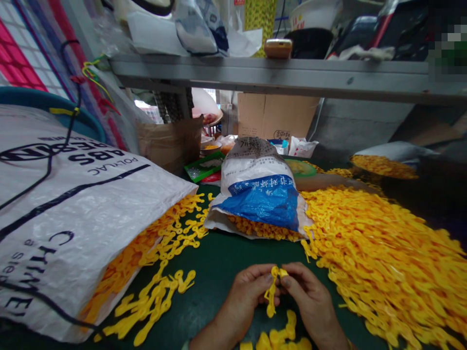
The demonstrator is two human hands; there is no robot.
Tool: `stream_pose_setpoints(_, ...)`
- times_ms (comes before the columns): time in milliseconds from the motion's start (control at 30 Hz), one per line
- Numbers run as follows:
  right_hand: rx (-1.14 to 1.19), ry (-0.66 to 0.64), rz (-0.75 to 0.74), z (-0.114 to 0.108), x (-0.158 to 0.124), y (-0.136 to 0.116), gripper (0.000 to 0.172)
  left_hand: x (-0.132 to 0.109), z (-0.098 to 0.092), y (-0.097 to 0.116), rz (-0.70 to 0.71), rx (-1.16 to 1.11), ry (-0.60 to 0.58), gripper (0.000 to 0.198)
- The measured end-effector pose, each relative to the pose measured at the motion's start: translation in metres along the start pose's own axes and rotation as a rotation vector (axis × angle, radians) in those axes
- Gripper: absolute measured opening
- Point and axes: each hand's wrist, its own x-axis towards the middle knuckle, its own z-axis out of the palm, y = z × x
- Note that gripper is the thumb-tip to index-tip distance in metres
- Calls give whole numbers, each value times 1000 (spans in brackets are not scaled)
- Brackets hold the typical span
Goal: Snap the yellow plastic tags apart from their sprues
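Near the front middle of the green table, my left hand pinches a yellow plastic piece between thumb and fingers; the piece hangs down, with a round end at the top. My right hand is closed right beside it, its thumb and finger on a small yellow plastic part. Whether the two parts are joined, I cannot tell. Just below my hands lie several chunkier yellow pieces, partly cut off by the frame's lower edge.
At left, a large white sack spills branching yellow pieces. A white and blue bag of small orange-yellow parts stands ahead. A big yellow heap covers the right side. A grey shelf beam crosses above, and a black cord hangs left.
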Motion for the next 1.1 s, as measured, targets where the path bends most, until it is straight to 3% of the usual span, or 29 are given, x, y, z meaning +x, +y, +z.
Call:
stream_pose_setpoints(167, -218, -65, -203, -3, -1, -1, 10, -1, 2, 1, -28, -14, -2, 28)
stream_pose_setpoints(467, -383, -93, -316, -4, 2, -5, 10, -1, 1, -2, -52, 25, 20, 35)
stream_pose_setpoints(567, -384, -77, -310, -3, 0, -7, 8, -1, 1, -3, 18, 133, 8, 32)
stream_pose_setpoints(767, -234, -53, -194, 2, -7, -3, 6, -8, 4, 2, 286, 584, 5, 25)
stream_pose_setpoints(1100, -186, -102, -216, -1, -12, 3, 10, -15, 9, 2, 260, 688, -49, 27)
